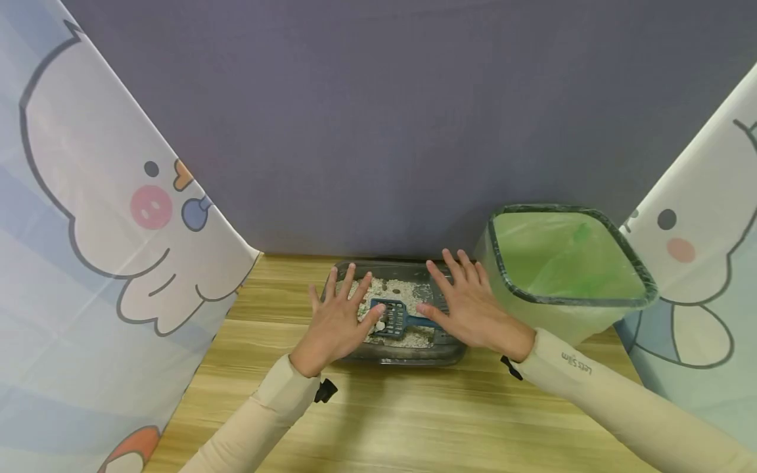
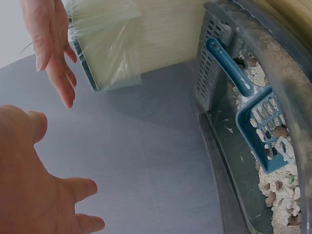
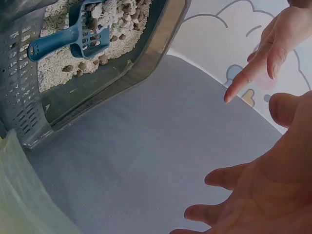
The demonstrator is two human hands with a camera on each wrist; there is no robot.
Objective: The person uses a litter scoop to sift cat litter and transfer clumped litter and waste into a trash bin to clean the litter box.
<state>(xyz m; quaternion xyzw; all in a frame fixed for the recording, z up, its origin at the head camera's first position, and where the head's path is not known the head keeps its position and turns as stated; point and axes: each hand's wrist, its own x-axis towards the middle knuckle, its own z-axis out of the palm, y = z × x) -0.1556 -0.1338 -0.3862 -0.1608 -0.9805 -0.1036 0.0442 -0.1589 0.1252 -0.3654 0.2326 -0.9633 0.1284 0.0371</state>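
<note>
Both hands hover with spread fingers above a dark grey litter box (image 1: pixel 393 355). My left hand (image 1: pixel 336 325) is over the box's left side, holding nothing. Over its right side is my right hand (image 1: pixel 473 309), also holding nothing. Inside the box lies pale litter (image 3: pixel 61 63) with brown clumps. A blue slotted litter scoop (image 2: pixel 253 117) rests on the litter, its handle toward the perforated panel (image 3: pixel 24 83) at the box's right end. Some litter and a whitish piece (image 2: pixel 284 149) sit in the scoop.
A bin (image 1: pixel 591 302) lined with a pale green bag stands right of the box, with a dark rim. The wooden table (image 1: pixel 408 420) runs up to a grey backdrop (image 1: pixel 367 131). Cartoon-printed curtains (image 1: pixel 89 197) hang at both sides.
</note>
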